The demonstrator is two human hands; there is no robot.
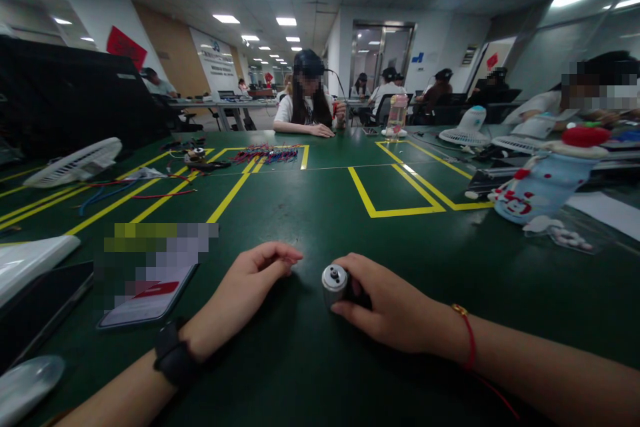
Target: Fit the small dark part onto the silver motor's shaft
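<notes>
A silver metal cylinder [335, 285], like a small motor, stands on the green table [300, 207] near its front middle, its top face with a small shaft showing. My right hand [385, 300] is wrapped round it from the right, thumb in front and fingers behind. To the left of the cylinder, a short gap away, my left hand [260, 273] rests on its side with fingers curled and thumb close to them. Its palm side is partly hidden, and nothing shows between the fingertips.
A phone [150, 293] lies left of my left hand. Red and blue wires [265, 154] and a white fan [75, 161] are farther back. At right stand a blue bottle [543, 187] and a small plastic bag [565, 233]. A person [310, 103] sits across the table.
</notes>
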